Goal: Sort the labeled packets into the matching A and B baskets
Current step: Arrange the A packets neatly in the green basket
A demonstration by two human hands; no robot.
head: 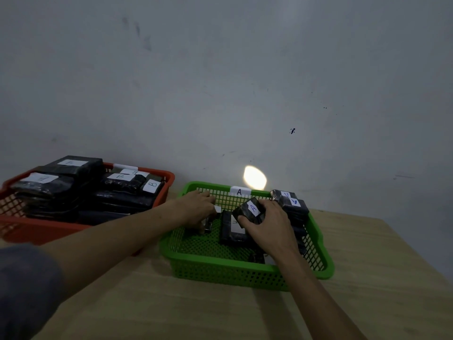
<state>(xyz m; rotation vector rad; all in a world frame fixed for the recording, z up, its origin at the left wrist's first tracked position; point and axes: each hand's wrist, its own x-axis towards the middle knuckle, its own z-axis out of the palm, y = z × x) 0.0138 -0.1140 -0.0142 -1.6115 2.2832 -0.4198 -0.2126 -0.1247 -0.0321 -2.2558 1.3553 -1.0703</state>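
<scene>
A green basket (220, 266) tagged A stands at the middle right of the table. Inside it my right hand (267, 224) grips a black packet labelled A (248, 211), tilted above another A packet (232, 229) lying on the basket floor. More A packets (293, 204) are stacked against the basket's right wall. My left hand (199, 208) reaches into the basket's left side and grips a small dark packet (208, 225), mostly hidden under the fingers. An orange basket (36, 229) at the left is piled with several black packets labelled B (152, 186).
The wooden table (171, 310) runs to a grey wall close behind both baskets. A bright light spot (255, 177) falls on the wall just behind the green basket. The table's right edge slants past the green basket.
</scene>
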